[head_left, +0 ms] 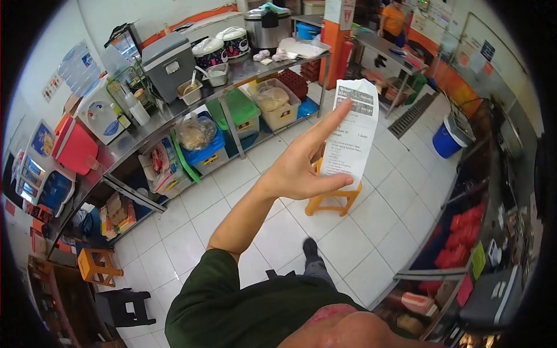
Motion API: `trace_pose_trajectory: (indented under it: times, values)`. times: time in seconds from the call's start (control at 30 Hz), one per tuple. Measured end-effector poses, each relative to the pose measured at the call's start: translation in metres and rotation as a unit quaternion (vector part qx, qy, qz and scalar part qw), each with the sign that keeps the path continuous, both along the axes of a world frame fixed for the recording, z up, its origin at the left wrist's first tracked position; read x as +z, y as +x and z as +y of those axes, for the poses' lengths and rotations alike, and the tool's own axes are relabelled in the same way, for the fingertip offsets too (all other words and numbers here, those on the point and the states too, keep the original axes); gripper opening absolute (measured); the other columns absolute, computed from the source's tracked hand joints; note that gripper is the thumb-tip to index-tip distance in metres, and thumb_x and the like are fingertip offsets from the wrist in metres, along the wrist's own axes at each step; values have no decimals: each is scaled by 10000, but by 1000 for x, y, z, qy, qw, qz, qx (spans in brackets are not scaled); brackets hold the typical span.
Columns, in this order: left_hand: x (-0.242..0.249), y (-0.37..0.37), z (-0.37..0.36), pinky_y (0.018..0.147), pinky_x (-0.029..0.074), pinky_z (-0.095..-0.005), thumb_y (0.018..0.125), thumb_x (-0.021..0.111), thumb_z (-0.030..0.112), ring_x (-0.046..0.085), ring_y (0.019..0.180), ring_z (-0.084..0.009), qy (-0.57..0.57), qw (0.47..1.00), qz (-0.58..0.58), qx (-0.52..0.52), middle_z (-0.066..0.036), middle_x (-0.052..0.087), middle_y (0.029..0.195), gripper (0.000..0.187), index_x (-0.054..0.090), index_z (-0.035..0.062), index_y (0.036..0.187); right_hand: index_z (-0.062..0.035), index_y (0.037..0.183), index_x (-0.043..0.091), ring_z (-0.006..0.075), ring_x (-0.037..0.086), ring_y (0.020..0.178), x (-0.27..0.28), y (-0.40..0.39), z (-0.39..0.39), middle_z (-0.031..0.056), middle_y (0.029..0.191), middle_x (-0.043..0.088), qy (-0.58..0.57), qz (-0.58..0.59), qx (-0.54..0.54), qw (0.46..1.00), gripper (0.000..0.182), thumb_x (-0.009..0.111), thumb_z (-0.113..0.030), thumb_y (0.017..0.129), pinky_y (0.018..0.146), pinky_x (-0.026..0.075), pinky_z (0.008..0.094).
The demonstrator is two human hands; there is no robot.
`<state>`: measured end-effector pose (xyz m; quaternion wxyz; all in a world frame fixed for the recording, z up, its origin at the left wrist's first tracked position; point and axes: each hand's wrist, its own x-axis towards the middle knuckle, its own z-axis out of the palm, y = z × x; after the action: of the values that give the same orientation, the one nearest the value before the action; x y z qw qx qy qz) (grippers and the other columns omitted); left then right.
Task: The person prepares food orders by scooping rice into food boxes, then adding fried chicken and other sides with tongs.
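My left hand (293, 165) is raised in front of me at the end of an outstretched arm. It holds a long white printed order receipt (355, 130), upright with its text facing me. The index finger lies along the slip's upper left side, and the thumb crosses its lower edge. My other fingers are hidden behind the hand and the paper. Directly behind the receipt is a yellow plastic stool (333, 203), partly covered by it. My right hand is out of the picture.
A steel counter (168, 119) on the left carries rice cookers (233, 42) and a grey box (168, 61), with storage bins (235, 110) below. A blue bucket (448, 139), floor drain (413, 115) and black stool (125, 307) stand around. A person (393, 23) in orange is far back.
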<state>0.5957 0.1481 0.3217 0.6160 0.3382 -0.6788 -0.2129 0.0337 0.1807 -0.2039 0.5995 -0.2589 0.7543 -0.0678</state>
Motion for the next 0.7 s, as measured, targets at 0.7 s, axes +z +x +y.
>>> trace_pose_trajectory:
  times: [0.7]
  values:
    - [5, 611, -171, 1047, 288, -353, 620, 801, 179, 325, 1304, -286, 40, 804, -284, 521, -204, 253, 1444, 1055, 140, 5, 1424, -42, 1184, 502, 56, 536, 659, 306, 1036, -530, 14, 944, 608, -410, -449, 470, 639, 349, 564, -223, 893, 553, 462, 212]
